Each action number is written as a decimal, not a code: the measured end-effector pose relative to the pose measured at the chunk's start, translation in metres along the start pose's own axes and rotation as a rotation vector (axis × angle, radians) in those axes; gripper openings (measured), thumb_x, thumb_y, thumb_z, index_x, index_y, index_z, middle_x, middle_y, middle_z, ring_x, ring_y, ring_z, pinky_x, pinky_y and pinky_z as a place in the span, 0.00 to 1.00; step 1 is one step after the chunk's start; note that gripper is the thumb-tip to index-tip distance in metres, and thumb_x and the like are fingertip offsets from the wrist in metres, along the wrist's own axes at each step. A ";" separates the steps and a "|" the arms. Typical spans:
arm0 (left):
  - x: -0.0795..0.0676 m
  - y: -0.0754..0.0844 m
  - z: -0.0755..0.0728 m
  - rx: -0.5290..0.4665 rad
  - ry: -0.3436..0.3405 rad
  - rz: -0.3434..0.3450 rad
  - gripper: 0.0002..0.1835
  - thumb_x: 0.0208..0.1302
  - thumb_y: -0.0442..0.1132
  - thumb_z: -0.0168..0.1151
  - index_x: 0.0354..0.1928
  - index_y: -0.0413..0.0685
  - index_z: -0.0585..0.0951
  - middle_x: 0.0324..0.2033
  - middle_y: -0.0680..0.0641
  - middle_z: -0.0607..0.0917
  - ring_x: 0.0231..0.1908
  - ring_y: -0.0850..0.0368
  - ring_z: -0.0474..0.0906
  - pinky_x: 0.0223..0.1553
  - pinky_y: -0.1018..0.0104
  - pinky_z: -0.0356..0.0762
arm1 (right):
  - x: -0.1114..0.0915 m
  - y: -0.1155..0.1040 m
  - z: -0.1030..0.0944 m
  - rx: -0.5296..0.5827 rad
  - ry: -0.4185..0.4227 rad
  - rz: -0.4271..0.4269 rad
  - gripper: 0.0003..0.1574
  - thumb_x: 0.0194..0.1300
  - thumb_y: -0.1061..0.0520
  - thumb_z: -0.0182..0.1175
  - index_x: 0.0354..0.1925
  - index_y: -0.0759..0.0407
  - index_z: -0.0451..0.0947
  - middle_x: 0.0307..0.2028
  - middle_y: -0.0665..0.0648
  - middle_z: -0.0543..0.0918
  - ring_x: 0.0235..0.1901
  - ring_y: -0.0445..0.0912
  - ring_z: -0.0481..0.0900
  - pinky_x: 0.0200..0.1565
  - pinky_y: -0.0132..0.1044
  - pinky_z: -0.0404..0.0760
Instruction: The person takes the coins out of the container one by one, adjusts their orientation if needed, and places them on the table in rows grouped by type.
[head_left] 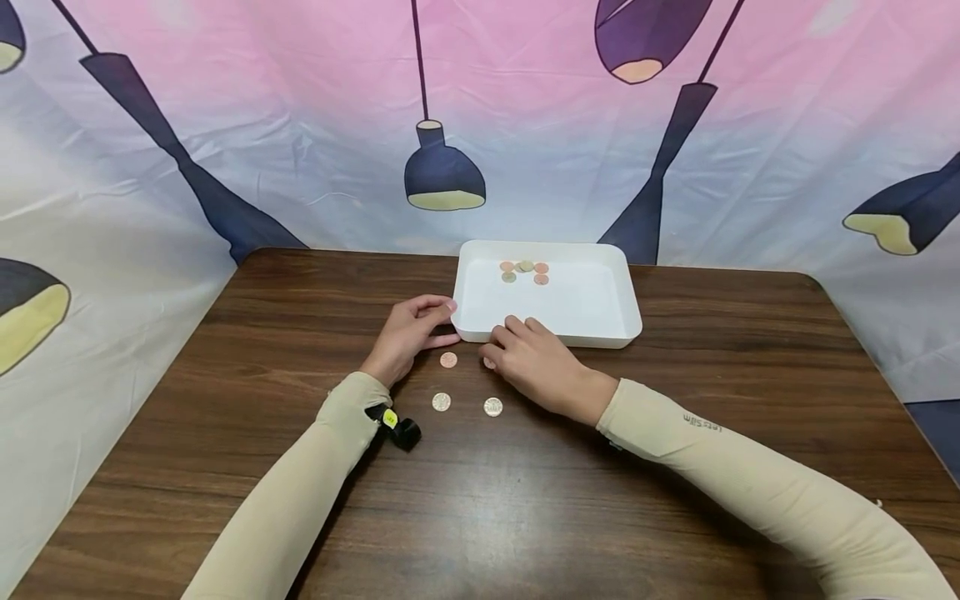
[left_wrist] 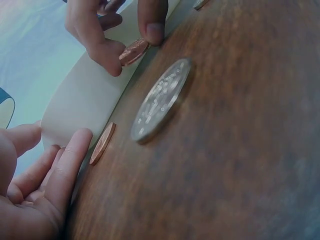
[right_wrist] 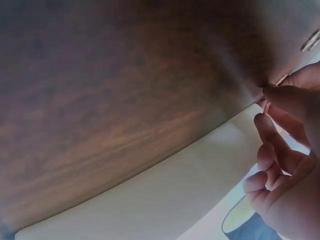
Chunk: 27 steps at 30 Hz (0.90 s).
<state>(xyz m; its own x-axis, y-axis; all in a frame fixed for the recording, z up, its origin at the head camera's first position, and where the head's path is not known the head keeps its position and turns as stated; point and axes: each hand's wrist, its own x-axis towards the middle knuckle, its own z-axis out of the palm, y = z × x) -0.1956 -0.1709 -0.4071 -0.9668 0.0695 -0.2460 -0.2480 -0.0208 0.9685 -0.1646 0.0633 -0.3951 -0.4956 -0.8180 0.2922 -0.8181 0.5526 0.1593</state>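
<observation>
left hand (head_left: 408,333) at the near left corner of a white tray (head_left: 585,305), fingers spread rather than curled; thumb tip and fingertips touch the outside of the tray wall. right hand (head_left: 542,372) in front of the near wall of the tray, thumb and finger pinched on a copper coin (left_wrist: 134,51); in the left wrist view this coin is tilted, its rim between the two tips, just beside the tray wall. the hands are apart from each other, the left at the corner, the right farther along the near side. on the bench (head_left: 517,517), between the two forearms: a second copper coin (head_left: 448,360) lying flat near the left fingertips, and nearer the wearer two silvery coins, one to the left (head_left: 441,402) and one to the right (head_left: 492,407), well apart, both flat. inside the tray, toward its far left part, a small cluster of copper and silvery coins (head_left: 541,279); some silvery ones overlap, exact count hard to tell. tray stands at the far edge of the dark wood-grain bench. both arms in pale sleeves (head_left: 262,508), small dark lettering on the right one; black strap device (head_left: 405,433) with a yellow tag at the left wrist. behind, a pink and blue cloth (head_left: 330,100) printed with dark lamps (head_left: 446,171).
</observation>
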 end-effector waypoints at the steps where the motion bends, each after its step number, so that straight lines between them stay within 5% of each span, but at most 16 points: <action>1: 0.000 0.000 0.000 -0.001 -0.001 0.001 0.21 0.79 0.39 0.62 0.66 0.34 0.78 0.55 0.38 0.82 0.58 0.46 0.82 0.51 0.60 0.93 | 0.000 0.000 0.000 0.005 -0.005 0.004 0.10 0.79 0.53 0.63 0.51 0.55 0.86 0.43 0.54 0.85 0.42 0.51 0.77 0.39 0.41 0.82; 5: 0.000 0.000 0.001 0.001 -0.004 0.004 0.21 0.80 0.39 0.62 0.66 0.34 0.78 0.55 0.37 0.81 0.58 0.46 0.82 0.51 0.60 0.93 | -0.002 -0.002 -0.003 0.089 -0.024 0.059 0.09 0.77 0.55 0.64 0.51 0.57 0.85 0.43 0.54 0.87 0.41 0.51 0.80 0.39 0.43 0.86; 13: 0.001 0.000 0.000 -0.001 0.000 0.000 0.21 0.80 0.39 0.62 0.67 0.34 0.77 0.55 0.37 0.81 0.57 0.46 0.83 0.51 0.59 0.93 | -0.002 -0.009 -0.008 0.447 -0.075 0.328 0.05 0.74 0.59 0.68 0.43 0.57 0.80 0.36 0.50 0.86 0.37 0.46 0.86 0.34 0.46 0.89; 27: 0.000 0.001 -0.001 0.012 -0.002 0.003 0.21 0.80 0.39 0.61 0.67 0.35 0.78 0.55 0.38 0.81 0.56 0.47 0.84 0.51 0.60 0.93 | -0.004 -0.016 -0.003 0.741 -0.042 0.692 0.12 0.65 0.65 0.74 0.40 0.56 0.80 0.35 0.52 0.85 0.36 0.45 0.78 0.38 0.37 0.81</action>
<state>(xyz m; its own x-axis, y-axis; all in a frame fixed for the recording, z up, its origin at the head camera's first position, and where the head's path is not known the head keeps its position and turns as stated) -0.1957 -0.1714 -0.4064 -0.9673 0.0711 -0.2435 -0.2447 -0.0087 0.9696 -0.1485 0.0580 -0.3964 -0.9275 -0.3686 0.0624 -0.3149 0.6803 -0.6619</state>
